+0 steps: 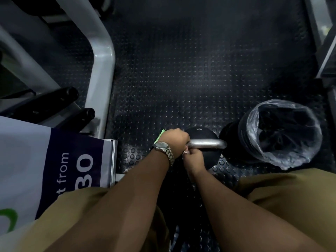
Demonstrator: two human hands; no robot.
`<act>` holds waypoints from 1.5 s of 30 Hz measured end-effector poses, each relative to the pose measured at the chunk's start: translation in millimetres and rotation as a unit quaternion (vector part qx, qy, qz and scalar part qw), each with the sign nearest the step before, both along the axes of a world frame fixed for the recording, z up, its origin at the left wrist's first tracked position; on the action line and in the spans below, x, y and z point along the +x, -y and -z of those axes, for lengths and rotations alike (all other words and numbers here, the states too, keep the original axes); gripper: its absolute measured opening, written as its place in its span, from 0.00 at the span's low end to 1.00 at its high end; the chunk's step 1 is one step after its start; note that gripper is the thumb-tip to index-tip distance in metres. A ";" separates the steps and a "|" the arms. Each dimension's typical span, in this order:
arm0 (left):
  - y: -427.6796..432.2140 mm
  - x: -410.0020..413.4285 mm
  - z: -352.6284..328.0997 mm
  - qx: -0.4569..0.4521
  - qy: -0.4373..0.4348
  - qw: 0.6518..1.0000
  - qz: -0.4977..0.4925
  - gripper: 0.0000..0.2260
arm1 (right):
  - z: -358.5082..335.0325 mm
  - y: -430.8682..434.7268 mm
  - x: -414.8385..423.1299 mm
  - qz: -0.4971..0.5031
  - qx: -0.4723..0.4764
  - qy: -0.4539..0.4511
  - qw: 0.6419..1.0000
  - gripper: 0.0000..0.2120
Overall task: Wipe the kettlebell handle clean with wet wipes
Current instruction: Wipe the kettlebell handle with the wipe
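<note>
A black kettlebell (200,132) stands on the studded rubber floor between my knees, its silver handle (209,143) running left to right. My left hand (175,140), with a metal watch on the wrist, is closed around the handle's left end. My right hand (193,159) sits just below it, pinching a small white wet wipe (185,152) against the handle's left end. A green-edged packet (160,135) pokes out behind my left hand, mostly hidden.
A black bin with a clear plastic liner (280,131) stands right next to the kettlebell on the right. A grey machine frame (101,70) and a printed banner (54,164) fill the left side. Dark studded mat (181,70) stretches ahead.
</note>
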State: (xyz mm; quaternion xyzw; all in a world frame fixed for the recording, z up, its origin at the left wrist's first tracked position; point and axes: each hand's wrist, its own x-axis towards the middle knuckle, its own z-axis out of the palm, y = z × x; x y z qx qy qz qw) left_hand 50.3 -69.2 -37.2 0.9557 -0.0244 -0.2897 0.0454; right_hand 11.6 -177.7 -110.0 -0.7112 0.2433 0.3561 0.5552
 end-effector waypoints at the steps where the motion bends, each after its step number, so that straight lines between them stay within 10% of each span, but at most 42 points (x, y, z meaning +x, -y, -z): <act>1: 0.5 0.6 -0.3 0.000 -0.002 1.000 -0.001 0.09 | -2.1 -0.1 0.9 0.017 0.014 -0.011 1.000 0.10; 7: 4.9 5.0 -2.1 -0.005 -0.007 1.000 -0.013 0.10 | -12.5 12.1 22.9 0.178 0.130 -0.121 0.968 0.14; 45: 13.0 2.6 -15.0 0.004 -0.006 0.999 -0.037 0.09 | -2.9 9.1 25.5 0.138 0.151 -0.153 0.967 0.14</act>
